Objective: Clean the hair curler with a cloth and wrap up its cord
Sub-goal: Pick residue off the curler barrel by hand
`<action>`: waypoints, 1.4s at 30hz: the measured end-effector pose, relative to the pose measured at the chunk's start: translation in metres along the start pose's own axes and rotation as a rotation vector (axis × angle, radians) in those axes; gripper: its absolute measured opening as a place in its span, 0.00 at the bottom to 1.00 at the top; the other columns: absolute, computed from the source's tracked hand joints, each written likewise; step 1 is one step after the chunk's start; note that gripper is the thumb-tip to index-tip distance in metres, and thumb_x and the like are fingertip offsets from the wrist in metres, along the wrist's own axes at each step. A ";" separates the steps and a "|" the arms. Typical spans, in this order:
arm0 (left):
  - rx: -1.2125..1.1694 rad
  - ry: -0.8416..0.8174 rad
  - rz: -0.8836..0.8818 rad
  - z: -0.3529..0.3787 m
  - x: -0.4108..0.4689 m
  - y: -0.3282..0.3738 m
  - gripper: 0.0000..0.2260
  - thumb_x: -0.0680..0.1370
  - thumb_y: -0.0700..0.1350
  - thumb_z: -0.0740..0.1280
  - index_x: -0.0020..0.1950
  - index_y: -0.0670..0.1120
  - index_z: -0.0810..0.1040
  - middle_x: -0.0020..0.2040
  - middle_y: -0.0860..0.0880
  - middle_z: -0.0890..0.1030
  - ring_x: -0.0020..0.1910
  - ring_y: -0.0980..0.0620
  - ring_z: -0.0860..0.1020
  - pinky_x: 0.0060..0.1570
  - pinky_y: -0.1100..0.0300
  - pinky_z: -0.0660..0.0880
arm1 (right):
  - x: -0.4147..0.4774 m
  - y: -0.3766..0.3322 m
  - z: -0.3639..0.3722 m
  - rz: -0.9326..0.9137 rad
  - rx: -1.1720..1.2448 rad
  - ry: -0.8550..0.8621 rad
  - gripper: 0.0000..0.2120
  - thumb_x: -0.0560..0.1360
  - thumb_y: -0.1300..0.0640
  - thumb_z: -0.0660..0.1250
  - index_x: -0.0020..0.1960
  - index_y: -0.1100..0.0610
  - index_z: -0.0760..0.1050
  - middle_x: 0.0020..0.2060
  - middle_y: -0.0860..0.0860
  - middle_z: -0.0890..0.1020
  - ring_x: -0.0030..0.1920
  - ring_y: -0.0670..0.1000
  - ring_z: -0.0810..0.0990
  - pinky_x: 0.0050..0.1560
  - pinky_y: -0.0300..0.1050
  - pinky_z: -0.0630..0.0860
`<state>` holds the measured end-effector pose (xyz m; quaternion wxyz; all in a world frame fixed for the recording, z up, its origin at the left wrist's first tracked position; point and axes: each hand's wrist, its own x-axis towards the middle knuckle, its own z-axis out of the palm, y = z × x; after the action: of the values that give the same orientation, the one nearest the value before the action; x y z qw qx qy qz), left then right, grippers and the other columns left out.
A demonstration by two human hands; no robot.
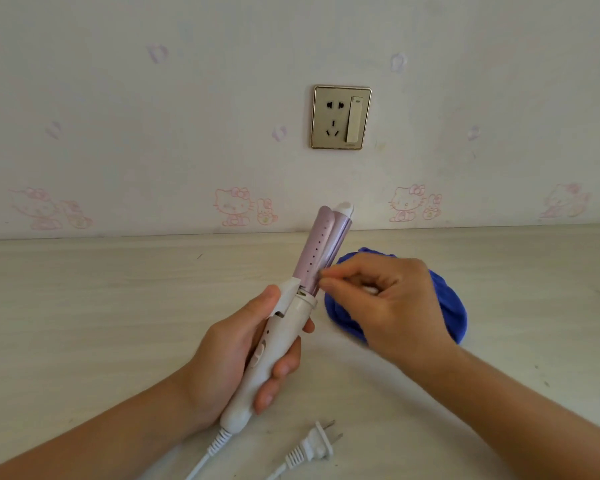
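Gripping the hair curler (282, 336) by its handle above the bench (84, 306), the left hand (229, 355) could slip while the right hand (395, 306) fingers (329, 284) pinch its plate edge, dropping it onto the blue cloth (447, 306) or the plug (316, 445).

Cloth: crumpled blue cloth (451, 306) on pale wooden table (84, 306), 3 o'clock of white-and-lilac plastic curler (314, 251).
Plug: white two-pin plug (317, 445) on table, 6 o'clock of curler.

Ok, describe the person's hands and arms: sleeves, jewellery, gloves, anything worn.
The left hand and right hand are bare: no gloves, rings or watch. Both forearms are bare to the frame's edge, no sleeve in view. Fingernails look short and unpainted.
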<state>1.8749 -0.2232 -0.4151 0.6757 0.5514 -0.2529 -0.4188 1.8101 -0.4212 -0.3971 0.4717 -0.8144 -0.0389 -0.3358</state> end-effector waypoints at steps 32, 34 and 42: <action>0.119 0.127 0.049 0.007 0.000 -0.007 0.32 0.76 0.68 0.57 0.54 0.39 0.80 0.32 0.42 0.74 0.18 0.50 0.69 0.21 0.63 0.68 | 0.017 0.006 -0.017 0.089 -0.047 0.077 0.06 0.77 0.62 0.73 0.45 0.52 0.85 0.25 0.42 0.79 0.24 0.43 0.70 0.29 0.32 0.69; 0.104 0.121 0.055 0.006 -0.001 -0.007 0.31 0.77 0.67 0.57 0.54 0.40 0.80 0.32 0.43 0.74 0.18 0.50 0.69 0.22 0.63 0.68 | 0.015 0.006 -0.017 0.049 -0.085 0.044 0.08 0.79 0.64 0.70 0.47 0.52 0.83 0.26 0.41 0.76 0.25 0.43 0.69 0.30 0.31 0.67; 0.115 0.131 0.068 0.006 0.001 -0.006 0.32 0.77 0.67 0.56 0.55 0.38 0.79 0.32 0.43 0.74 0.18 0.50 0.69 0.22 0.62 0.68 | 0.012 0.000 -0.014 0.103 0.011 0.087 0.10 0.77 0.65 0.73 0.41 0.52 0.83 0.31 0.50 0.83 0.27 0.47 0.76 0.29 0.38 0.74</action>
<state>1.8682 -0.2273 -0.4195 0.6717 0.6067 -0.2505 -0.3436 1.8118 -0.4352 -0.3853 0.4939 -0.7973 0.0218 -0.3462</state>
